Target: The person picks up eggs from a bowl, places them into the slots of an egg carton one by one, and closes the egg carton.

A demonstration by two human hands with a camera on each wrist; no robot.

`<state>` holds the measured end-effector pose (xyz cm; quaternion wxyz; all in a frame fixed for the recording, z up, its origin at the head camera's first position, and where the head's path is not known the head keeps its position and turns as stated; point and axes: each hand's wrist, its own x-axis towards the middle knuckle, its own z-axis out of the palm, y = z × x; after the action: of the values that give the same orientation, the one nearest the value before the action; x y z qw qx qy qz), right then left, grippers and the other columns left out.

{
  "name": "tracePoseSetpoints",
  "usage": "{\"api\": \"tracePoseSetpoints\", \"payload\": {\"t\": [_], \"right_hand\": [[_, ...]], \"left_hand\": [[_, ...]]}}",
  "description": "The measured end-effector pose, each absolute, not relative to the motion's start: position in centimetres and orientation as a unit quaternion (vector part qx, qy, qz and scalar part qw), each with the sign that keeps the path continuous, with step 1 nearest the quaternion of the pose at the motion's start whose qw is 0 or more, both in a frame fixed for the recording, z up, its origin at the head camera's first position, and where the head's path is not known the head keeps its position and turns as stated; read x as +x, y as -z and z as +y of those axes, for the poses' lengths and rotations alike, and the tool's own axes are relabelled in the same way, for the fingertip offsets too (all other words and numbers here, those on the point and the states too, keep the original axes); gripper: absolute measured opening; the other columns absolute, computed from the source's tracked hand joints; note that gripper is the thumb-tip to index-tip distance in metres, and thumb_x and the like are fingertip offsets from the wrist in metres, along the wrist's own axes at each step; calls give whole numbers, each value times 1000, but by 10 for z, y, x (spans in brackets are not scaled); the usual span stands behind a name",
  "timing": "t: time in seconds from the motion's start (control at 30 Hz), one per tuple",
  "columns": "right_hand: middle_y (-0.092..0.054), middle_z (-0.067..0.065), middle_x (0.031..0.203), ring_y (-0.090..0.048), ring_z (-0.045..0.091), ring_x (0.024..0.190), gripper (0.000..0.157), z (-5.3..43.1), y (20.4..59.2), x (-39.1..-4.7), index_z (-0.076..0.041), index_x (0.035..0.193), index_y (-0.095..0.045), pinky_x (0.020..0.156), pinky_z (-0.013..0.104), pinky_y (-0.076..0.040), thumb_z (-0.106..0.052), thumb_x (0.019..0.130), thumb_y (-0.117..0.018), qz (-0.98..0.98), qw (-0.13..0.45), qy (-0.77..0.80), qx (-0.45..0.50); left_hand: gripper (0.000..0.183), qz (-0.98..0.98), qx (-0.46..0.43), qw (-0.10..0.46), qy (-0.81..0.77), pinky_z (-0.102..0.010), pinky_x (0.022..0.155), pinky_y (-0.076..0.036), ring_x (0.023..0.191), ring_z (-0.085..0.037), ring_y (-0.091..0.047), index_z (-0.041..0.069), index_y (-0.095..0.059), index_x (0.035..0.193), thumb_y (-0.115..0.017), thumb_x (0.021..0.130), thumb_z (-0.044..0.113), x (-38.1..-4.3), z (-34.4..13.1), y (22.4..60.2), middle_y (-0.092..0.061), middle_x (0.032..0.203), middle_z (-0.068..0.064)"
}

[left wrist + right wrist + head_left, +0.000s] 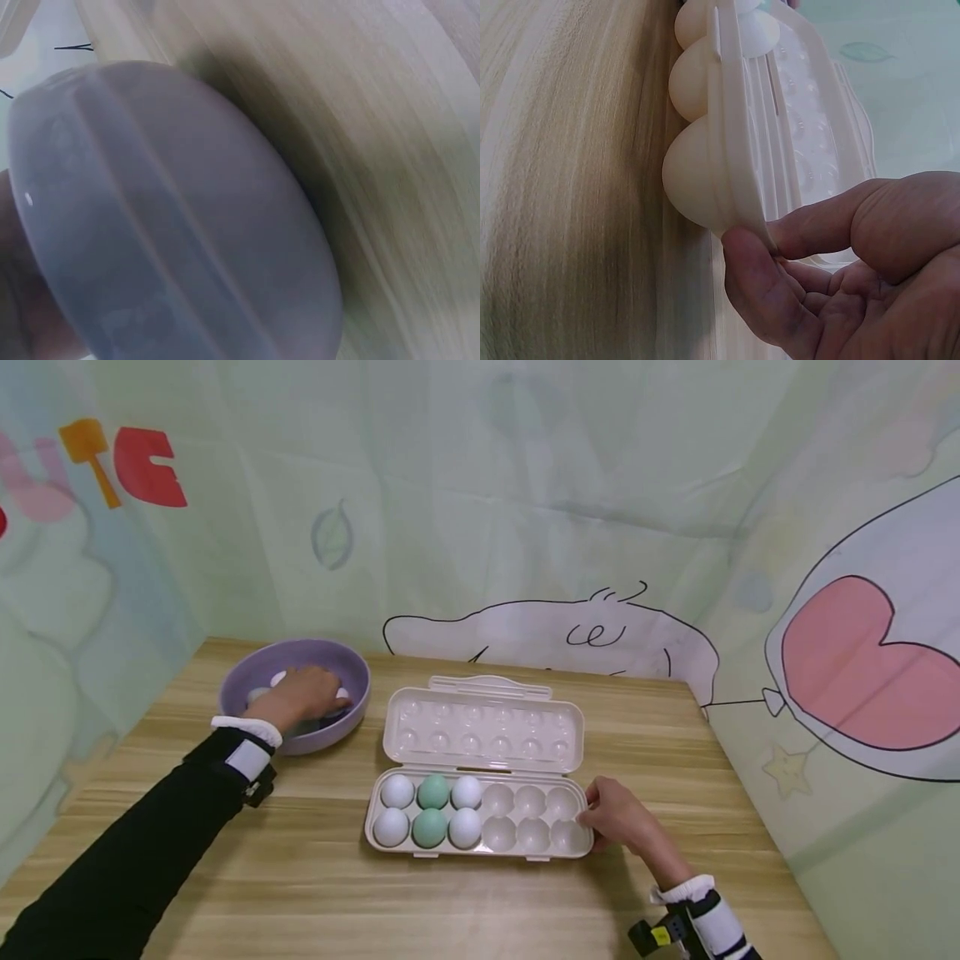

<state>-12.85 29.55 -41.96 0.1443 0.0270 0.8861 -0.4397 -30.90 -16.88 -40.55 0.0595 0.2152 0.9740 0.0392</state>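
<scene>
My left hand (303, 695) reaches into a purple bowl (352, 681), its fingers down among several eggs (258, 695). They hide part of what lies there, and I cannot tell whether they grip an egg. The bowl's outer wall (187, 217) fills much of the left wrist view. With thumb and fingers, my right hand (618, 814) pinches the right end of an open plastic egg carton (480, 853). White eggs (397, 791) and two green eggs (430, 828) fill the carton's left half, in two rows. The cups (532, 835) on its right half hold nothing.
The carton's clear lid (483, 727) is folded back flat toward the rear of the wooden table (337, 902). A printed cloth backdrop (465, 527) stands around the table's back and sides. The bowl sits near the back left corner.
</scene>
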Motion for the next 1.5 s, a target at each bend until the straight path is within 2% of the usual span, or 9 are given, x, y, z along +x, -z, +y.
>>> {"api": "tracePoseSetpoints", "payload": {"t": [0.13,0.33,0.4,0.47,0.7,0.93,1.1,1.33,1.5], "right_hand": [[-65,18,77,-66,23,56,18,294,420,-128,8,91,-49,48,38,-59,13,84,-66,883,144,446,24],[-65,19,76,-65,23,55,18,293,420,-128,8,91,-49,48,38,-58,13,85,-65,883,144,446,24],[-65,19,77,-66,23,55,17,293,419,-128,8,91,-50,48,38,-58,13,84,-65,885,144,442,25],[-65,19,77,-66,23,55,17,293,419,-128,8,91,-50,49,38,-59,12,84,-65,888,144,435,27],[-63,17,77,-64,21,53,17,294,420,-130,6,92,-52,49,36,-58,11,83,-66,899,142,414,36],[-64,17,76,-64,21,52,16,296,419,-131,7,92,-51,49,36,-58,11,84,-65,898,145,413,35],[-64,17,76,-64,22,53,16,296,416,-132,7,93,-52,48,35,-57,11,85,-65,899,144,413,31],[-65,18,77,-65,23,55,16,296,418,-130,9,93,-52,48,35,-58,11,85,-65,895,144,422,21],[-65,17,77,-65,22,55,16,295,419,-130,9,94,-52,48,35,-58,11,85,-66,896,145,419,22]], "left_hand": [[24,971,234,37,-42,-74,89,-45,94,-52,-67,0,-67,84,-69,96,21,-308,-166,407,-71,93,-25],[8,961,269,17,-63,-58,76,-52,76,-33,-65,0,-67,88,-65,93,5,-307,-163,406,-66,80,-13],[7,960,271,15,-70,-56,75,-53,77,-32,-65,-2,-68,93,-65,93,5,-307,-162,406,-66,83,-14],[11,959,270,9,-82,-55,76,-54,81,-33,-66,-4,-68,99,-67,92,4,-306,-161,404,-68,88,-16],[30,956,254,-7,-145,-57,94,-50,108,-42,-64,-10,-63,120,-63,94,6,-305,-157,392,-66,114,-27],[39,947,245,-44,-202,-53,87,-51,96,-36,-63,-11,-60,125,-63,93,11,-302,-150,369,-66,114,-26],[42,938,220,-67,-261,-55,91,-51,107,-39,-61,-8,-59,129,-62,94,15,-290,-136,349,-63,122,-25],[49,909,205,-57,-357,-53,92,-52,113,-35,-62,-3,-59,139,-65,96,18,-263,-104,330,-62,133,-22],[42,882,217,-37,-416,-49,92,-55,113,-34,-66,-2,-63,133,-69,96,15,-244,-79,323,-65,128,-21]]}}
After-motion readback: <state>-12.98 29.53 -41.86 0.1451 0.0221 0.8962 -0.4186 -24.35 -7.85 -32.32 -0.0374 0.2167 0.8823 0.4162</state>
